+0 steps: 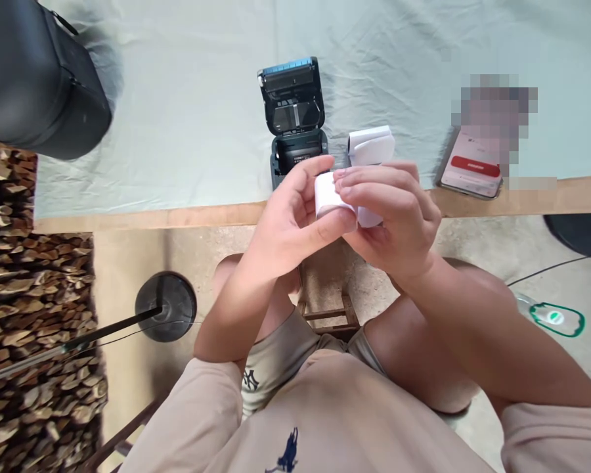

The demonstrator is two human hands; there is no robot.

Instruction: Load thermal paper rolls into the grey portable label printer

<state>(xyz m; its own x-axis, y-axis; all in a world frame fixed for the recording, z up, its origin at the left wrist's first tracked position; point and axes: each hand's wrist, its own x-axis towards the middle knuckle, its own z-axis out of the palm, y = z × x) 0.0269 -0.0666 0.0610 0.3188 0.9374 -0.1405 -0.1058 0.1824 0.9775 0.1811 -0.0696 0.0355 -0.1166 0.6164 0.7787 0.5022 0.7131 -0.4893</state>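
Between my two hands is a small white paper roll (329,194), held over the table's front edge. My left hand (295,220) closes round its left side with the thumb along the lower edge. My right hand (394,203) has its fingertips on the roll's upper right, and some white paper shows below those fingers. Just beyond my left hand stands a dark portable label printer (299,150), its lid (293,92) swung up and its bay showing. A second white paper roll (372,146) with a loose end lies behind my right hand.
A phone (473,164) with a lit screen lies at the right table edge. At the far left sits a black case (39,72). A pale green cloth (187,131) covers the table. Below are a round stand base (166,306), a black pole (113,327) and stacked firewood (39,315).
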